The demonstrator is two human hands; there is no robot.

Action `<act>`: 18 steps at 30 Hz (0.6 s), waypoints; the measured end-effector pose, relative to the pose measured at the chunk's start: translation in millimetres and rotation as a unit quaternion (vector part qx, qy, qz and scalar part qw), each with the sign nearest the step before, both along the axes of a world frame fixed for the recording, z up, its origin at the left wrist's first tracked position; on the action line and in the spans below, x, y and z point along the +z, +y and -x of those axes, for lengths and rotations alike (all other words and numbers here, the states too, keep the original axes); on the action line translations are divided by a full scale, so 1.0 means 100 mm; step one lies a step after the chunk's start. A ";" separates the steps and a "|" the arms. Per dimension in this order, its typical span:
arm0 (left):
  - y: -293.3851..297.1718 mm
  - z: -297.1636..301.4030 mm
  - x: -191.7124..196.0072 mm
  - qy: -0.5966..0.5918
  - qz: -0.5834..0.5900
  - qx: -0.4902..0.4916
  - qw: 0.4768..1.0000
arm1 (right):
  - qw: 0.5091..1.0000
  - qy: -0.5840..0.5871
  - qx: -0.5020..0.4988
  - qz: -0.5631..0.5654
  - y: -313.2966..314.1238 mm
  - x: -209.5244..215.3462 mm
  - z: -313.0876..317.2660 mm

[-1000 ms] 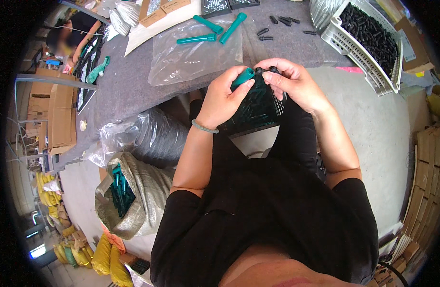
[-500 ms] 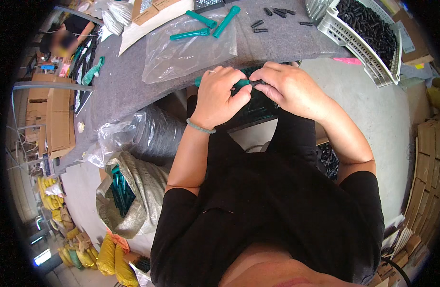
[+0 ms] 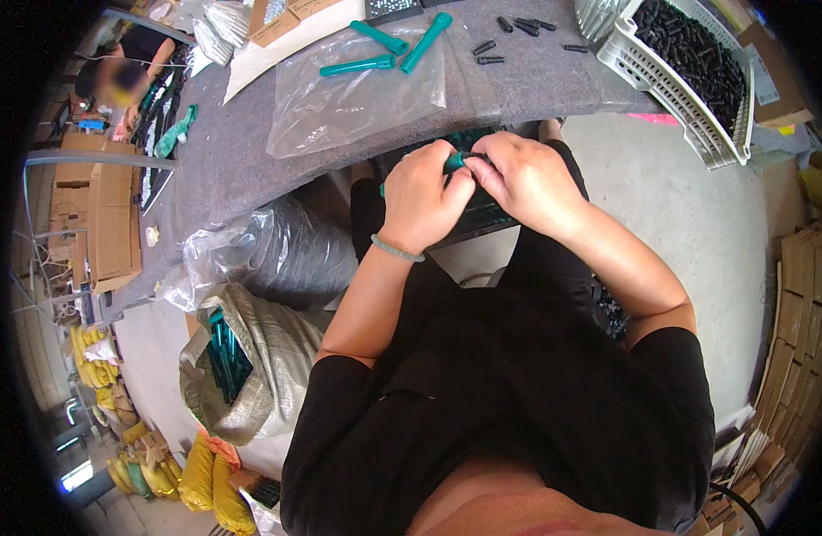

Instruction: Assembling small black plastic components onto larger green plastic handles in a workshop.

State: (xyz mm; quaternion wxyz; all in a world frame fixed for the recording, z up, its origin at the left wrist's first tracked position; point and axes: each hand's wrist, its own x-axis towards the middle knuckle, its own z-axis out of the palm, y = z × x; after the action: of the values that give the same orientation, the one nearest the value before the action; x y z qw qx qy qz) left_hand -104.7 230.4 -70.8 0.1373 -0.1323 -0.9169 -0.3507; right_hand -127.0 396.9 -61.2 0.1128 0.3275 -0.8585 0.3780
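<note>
My left hand (image 3: 423, 198) is closed around a green plastic tube (image 3: 454, 163), most of which it covers. Against the tube's right end, my right hand (image 3: 529, 179) pinches a small black ribbed part (image 3: 475, 156), largely hidden by the fingers; whether it sits inside the tube I cannot tell. Both hands meet just off the table's near edge, above a dark tray (image 3: 484, 219) with green pieces in it. Beyond them, a clear plastic bag (image 3: 304, 112) lies flat on the table, bearing three green tubes (image 3: 357, 65). Several loose black parts (image 3: 526, 29) lie to its right.
A white basket (image 3: 688, 121) full of black parts stands at the table's right end. At my left are a woven sack (image 3: 272, 366) of green tubes and a bulky plastic bag (image 3: 286, 246). Another person (image 3: 143, 49) sits at the far left.
Both hands have come slightly nearer to me, still together, with the tube and black part between them. The green tube's end shows more plainly between the fingers.
</note>
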 end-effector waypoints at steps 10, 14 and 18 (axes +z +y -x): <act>-0.04 0.13 -0.69 -0.090 0.215 0.028 0.972 | 0.849 -0.495 -0.018 0.186 0.20 -0.70 0.26; 0.00 0.32 -0.61 0.153 0.127 -0.017 0.980 | 0.658 -0.631 0.025 0.410 0.55 -0.87 0.18; 0.02 0.98 -0.15 0.244 0.144 0.063 0.957 | 0.630 -0.641 -0.012 0.437 0.66 -0.94 0.02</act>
State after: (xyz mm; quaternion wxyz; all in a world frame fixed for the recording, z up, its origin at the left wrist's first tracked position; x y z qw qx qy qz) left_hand -202.9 232.9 -85.5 0.3579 -0.1744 -0.9027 -0.1632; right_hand -128.8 462.7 -155.2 -0.3317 -0.0961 -0.4523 0.8223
